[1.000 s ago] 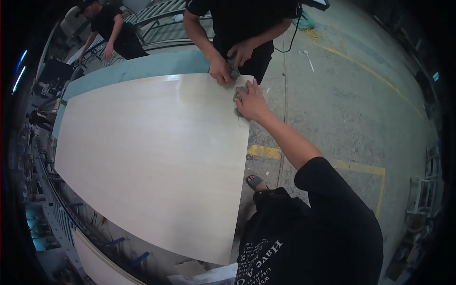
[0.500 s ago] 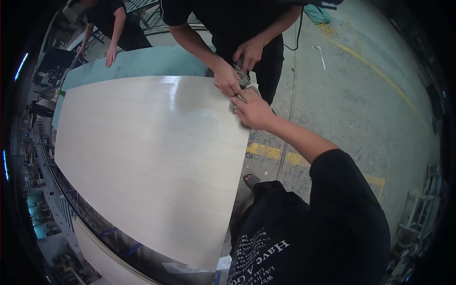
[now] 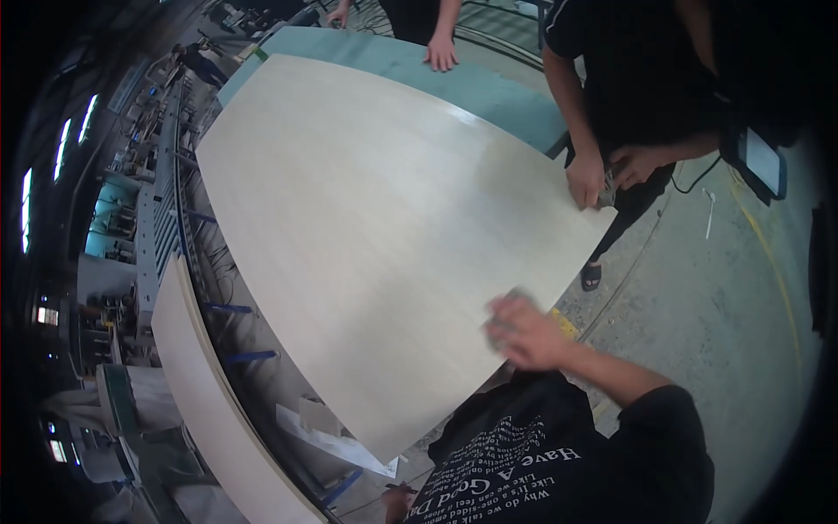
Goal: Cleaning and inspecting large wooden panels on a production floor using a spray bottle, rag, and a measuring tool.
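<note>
A large pale wooden panel (image 3: 367,210) lies flat in front of me, on top of a teal board (image 3: 515,100). My right hand (image 3: 528,334), smeared by motion, is over the panel's near right edge. Its fingers are bent round a small grey-green pad (image 3: 499,330) that looks like cloth; its exact kind is unclear. At the lower edge, beside my black shirt, a bit of my left hand (image 3: 399,499) shows, its fingers too dark and small to read. Across the panel's right corner, a co-worker's hands (image 3: 594,182) hold a crumpled grey wad (image 3: 608,188).
Another person's hand (image 3: 441,54) lies flat on the teal board's far side. More pale panels (image 3: 196,375) stand at left, beside a long roller conveyor (image 3: 161,236). White sheets (image 3: 336,441) lie below the panel's near corner. A device with a lit screen (image 3: 762,162) is at right.
My view has swung left. My right hand has come away from the co-worker's hands at the far right corner, back toward me along the edge, with the grey-green pad still in it.
</note>
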`<state>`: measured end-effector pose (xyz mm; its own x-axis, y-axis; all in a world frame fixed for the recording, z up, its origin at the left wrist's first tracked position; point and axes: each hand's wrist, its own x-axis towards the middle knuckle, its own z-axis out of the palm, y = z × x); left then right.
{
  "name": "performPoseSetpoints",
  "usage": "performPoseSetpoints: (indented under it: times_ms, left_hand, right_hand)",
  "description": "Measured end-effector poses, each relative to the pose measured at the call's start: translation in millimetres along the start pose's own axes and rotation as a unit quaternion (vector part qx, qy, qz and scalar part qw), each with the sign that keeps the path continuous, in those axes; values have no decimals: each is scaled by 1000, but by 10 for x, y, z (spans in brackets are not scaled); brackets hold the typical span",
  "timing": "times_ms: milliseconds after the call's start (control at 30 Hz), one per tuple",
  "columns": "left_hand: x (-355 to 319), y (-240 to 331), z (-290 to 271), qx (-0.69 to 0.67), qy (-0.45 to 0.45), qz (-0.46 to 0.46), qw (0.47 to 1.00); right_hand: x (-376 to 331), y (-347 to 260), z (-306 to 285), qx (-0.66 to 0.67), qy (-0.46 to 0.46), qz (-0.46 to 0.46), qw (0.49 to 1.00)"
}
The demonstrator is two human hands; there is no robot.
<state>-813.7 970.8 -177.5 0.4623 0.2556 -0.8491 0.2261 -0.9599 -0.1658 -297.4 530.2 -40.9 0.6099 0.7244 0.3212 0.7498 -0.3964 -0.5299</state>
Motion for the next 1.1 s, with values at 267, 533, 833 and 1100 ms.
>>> performPoseSetpoints:
  times_ms: [267, 533, 833, 1100]
  left_hand:
    - [3, 752, 675, -152, 118, 16, 981]
    - [-102, 953, 957, -131, 175, -77, 973]
    - [-354, 450, 438, -326, 281, 42, 902]
    - [-434, 333, -129, -552, 227, -92, 797]
  right_hand:
    - [597, 1043, -436, -236, 109, 245, 934]
    - [683, -478, 738, 79, 6, -113, 990]
    - [498, 919, -479, -248, 133, 266, 922]
    - [903, -1072, 1303, 149, 22, -146, 978]
